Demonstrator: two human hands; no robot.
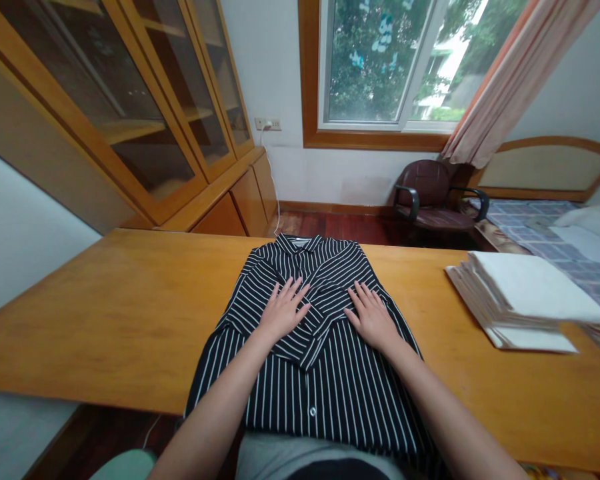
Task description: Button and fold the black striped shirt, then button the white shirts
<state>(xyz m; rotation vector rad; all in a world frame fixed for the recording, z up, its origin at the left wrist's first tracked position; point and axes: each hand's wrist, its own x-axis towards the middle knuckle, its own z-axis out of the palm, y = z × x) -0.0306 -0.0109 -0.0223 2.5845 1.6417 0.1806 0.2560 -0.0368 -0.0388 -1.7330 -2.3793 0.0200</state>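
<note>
Head view: we rest our left hand [283, 311] and right hand [373, 318], each grip spread and empty, on the striped shirt [340, 373] atop the worktop [130, 320], sleeves [333, 265] folded across, body still unfolded.

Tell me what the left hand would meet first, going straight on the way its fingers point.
The left hand would first meet more shirt, then probably the collar; depth is unclear.
</note>
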